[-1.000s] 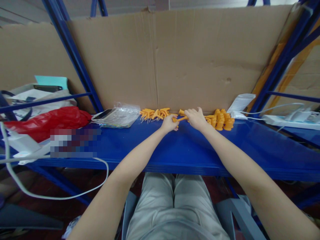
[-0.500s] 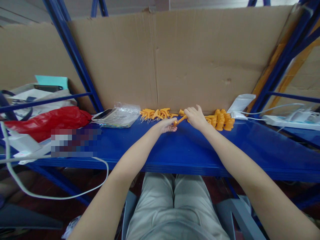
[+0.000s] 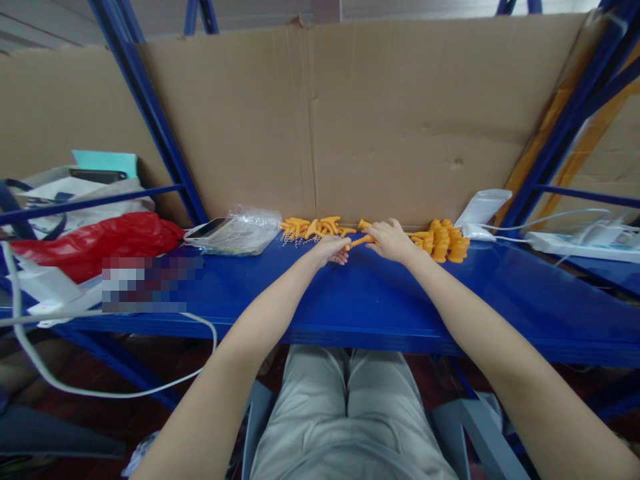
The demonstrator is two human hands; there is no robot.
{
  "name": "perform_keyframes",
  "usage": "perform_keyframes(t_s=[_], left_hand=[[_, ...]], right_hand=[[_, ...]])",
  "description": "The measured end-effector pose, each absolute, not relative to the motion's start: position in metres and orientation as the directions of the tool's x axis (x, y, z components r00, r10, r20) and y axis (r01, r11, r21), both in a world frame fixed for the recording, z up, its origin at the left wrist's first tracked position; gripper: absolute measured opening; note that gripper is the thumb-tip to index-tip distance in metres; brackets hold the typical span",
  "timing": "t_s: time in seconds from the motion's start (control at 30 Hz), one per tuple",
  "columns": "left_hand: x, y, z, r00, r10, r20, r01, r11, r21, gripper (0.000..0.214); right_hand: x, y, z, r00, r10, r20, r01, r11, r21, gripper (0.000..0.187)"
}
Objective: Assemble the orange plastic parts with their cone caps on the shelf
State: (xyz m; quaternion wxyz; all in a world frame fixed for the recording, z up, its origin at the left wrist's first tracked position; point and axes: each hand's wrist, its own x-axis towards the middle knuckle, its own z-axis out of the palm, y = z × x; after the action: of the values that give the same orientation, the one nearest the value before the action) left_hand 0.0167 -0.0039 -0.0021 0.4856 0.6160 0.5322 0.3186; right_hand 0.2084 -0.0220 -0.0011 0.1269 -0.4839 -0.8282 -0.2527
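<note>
Both my hands meet at the back of a blue shelf point(image 3: 360, 300). Between them lies a small orange plastic piece point(image 3: 359, 241). My left hand point(image 3: 332, 249) is curled and pinches its left end. My right hand point(image 3: 395, 241) closes its fingers on the right end. A loose row of flat orange pieces point(image 3: 310, 227) lies just left of my hands. Stacked orange pieces point(image 3: 444, 240) stand just right of my right hand.
A cardboard sheet point(image 3: 350, 113) walls the back of the shelf. A clear plastic bag with a phone point(image 3: 233, 232) lies left of the pieces, then a red bag point(image 3: 95, 241). A white pouch point(image 3: 483, 207) and power strip point(image 3: 575, 243) with white cables sit right.
My left hand has shifted slightly left and back toward the row of flat pieces. My right hand has curled down onto the orange piece, which now lies flatter between the hands.
</note>
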Motion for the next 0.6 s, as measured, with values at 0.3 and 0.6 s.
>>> perform_keyframes(t_s=[0.3, 0.6], left_hand=[[0.022, -0.0035, -0.0045, 0.215, 0.969, -0.12, 0.413, 0.022, 0.91, 0.018], [0.0188, 0.0003, -0.0053, 0.174, 0.973, -0.151, 0.446, 0.059, 0.893, 0.023]], right_hand=[[0.2057, -0.0226, 0.0011, -0.479, 0.759, 0.44, 0.871, 0.348, 0.348, 0.025], [0.2074, -0.0246, 0.0042, -0.416, 0.766, 0.49, 0.895, 0.25, 0.369, 0.032]])
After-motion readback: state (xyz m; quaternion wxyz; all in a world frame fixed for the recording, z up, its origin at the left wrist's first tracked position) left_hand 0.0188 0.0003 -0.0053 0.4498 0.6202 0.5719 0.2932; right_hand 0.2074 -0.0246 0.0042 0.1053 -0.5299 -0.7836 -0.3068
